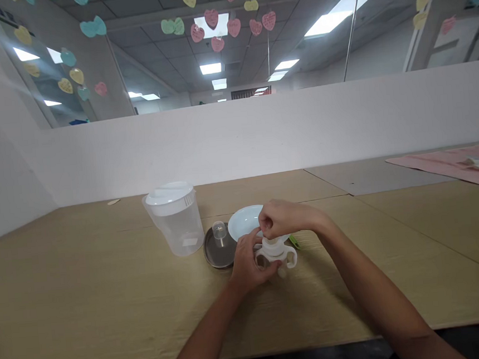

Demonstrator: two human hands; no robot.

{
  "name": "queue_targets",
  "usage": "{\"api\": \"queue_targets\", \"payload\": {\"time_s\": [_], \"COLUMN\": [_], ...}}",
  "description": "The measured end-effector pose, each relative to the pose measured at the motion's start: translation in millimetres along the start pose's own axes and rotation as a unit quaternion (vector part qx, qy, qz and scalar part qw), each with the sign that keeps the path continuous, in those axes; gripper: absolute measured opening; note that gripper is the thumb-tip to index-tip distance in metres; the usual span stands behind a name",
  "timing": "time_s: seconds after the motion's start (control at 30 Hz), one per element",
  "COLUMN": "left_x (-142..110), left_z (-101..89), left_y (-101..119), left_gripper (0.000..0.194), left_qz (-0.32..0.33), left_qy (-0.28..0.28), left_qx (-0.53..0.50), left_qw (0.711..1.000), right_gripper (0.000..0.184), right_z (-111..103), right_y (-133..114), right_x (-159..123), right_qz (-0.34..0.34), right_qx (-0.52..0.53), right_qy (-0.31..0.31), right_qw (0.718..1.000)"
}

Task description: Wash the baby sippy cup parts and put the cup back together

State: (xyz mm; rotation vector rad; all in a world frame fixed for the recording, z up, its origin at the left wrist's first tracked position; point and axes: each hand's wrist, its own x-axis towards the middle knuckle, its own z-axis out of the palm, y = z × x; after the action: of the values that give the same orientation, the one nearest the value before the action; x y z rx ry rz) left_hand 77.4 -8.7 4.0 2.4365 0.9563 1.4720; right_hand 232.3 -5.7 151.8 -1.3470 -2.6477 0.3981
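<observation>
A baby bottle (pixel 273 249) with a white collar and two side handles stands over the table in the middle of the head view. My left hand (pixel 249 261) is wrapped round its left side, thumb across the front. Just above the bottle's top, my right hand (pixel 280 219) is closed with its fingers pointing down; whatever it grips is hidden. Behind both hands is a white bowl (pixel 241 219), partly covered by them. To the left, a small clear cap (pixel 219 231) sits on a dark round tray (pixel 218 257).
A clear plastic pitcher (pixel 180 229) with a white lid stands left of the tray. A green object (pixel 295 243) shows partly behind the bottle. Pink cloth (pixel 443 163) lies at the far right. A white wall (pixel 219 142) with windows rises behind the wooden table (pixel 108 303).
</observation>
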Motion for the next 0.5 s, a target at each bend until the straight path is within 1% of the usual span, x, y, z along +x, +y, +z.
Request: {"api": "queue_targets", "payload": {"time_s": [0.1,0.17,0.23,0.33,0.5], "left_x": [0.5,1.4,2.7,4.8,6.5], "left_z": [1.3,1.6,1.5,0.9,-1.0], "left_y": [-0.4,0.3,1.1,1.4,1.0], "left_gripper": [0.070,0.063,0.051,0.039,0.037], "left_qz": [0.007,0.009,0.008,0.010,0.003], "left_qy": [0.004,0.001,-0.005,-0.014,-0.021], "left_qx": [0.009,0.013,0.015,0.010,-0.014], "left_qw": [1.000,1.000,1.000,1.000,1.000], "right_gripper": [0.008,0.013,0.021,0.027,0.027], "right_z": [2.8,8.2,17.0,34.5,64.4], "right_y": [5.4,13.4,24.0,38.9,50.2], "right_x": [-2.8,-4.6,-6.1,-8.6,-12.2], "right_qz": [0.003,-0.006,-0.031,-0.068,-0.109], "right_qx": [0.033,0.073,0.124,0.199,0.276], "right_qy": [-0.004,-0.007,0.006,0.056,0.160], "right_qw": [0.999,0.997,0.992,0.976,0.941]}}
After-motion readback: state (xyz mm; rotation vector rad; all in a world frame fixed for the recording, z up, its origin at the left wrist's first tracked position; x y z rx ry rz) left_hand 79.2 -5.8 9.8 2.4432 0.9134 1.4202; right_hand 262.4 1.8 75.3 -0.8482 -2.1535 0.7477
